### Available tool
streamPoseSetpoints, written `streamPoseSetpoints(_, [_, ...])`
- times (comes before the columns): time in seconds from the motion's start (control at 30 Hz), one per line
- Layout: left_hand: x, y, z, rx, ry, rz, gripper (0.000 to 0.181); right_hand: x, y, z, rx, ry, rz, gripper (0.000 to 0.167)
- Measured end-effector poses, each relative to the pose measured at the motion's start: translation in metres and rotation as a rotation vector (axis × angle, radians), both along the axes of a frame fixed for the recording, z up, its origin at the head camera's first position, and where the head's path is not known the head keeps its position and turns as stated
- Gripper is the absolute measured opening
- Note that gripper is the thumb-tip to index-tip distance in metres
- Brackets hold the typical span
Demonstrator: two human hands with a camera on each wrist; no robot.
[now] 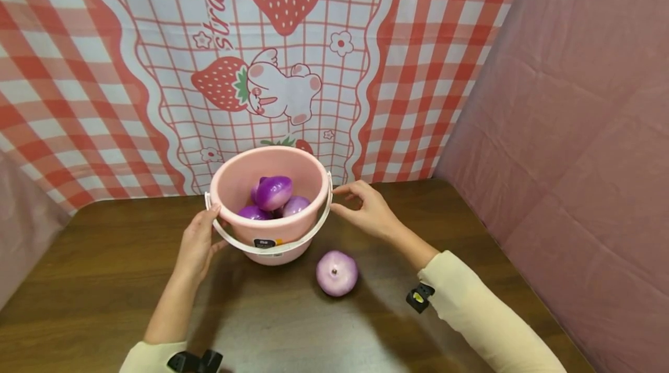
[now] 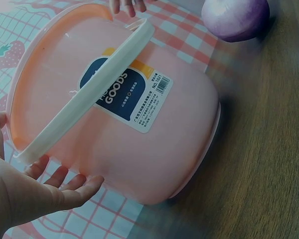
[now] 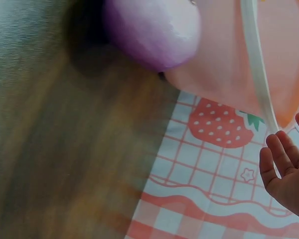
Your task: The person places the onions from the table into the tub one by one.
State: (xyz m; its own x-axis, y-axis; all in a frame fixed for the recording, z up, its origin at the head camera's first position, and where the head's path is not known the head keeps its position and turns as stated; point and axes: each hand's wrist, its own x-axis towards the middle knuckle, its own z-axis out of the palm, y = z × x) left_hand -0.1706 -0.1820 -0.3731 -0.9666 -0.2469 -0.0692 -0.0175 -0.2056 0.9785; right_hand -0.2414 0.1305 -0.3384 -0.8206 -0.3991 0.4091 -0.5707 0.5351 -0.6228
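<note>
A pink bucket (image 1: 235, 184) with a white handle (image 1: 319, 225) stands upright near the back of the table, its handle hanging down across the front. Several purple onions (image 1: 274, 193) lie inside it. My left hand (image 1: 195, 245) holds the bucket's left side, thumb at the rim and fingers along the outer wall below. At the opposite side is my right hand (image 1: 368, 210), fingers loosely bent, the tips close to the handle's end; whether they touch is unclear. One pale purple onion (image 1: 337, 273) rests on the table, in front of the bucket and to its right.
The brown wooden table (image 1: 130, 268) ends at a red-and-white checked cloth (image 1: 428, 59) with strawberry prints behind the bucket. A pink cloth wall (image 1: 575, 100) rises along the right side. A label (image 2: 124, 92) is on the bucket's front.
</note>
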Motion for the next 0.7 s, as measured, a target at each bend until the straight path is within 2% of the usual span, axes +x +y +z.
streamPoseSetpoints(0.2, [0.0,-0.001,0.0,-0.004,-0.002,-0.002,0.015,0.007,0.006,-0.017,0.035,-0.008,0.047,0.031])
streamPoseSetpoints(0.43, [0.0,0.0,0.001,0.0,-0.004,0.001,0.015,0.015,0.013,-0.038,0.074,-0.067,0.088,0.031])
streamPoseSetpoints(0.7, [0.0,0.0,0.001,-0.001,-0.003,0.002,0.017,0.023,0.019,-0.054,0.13,-0.108,0.136,0.037])
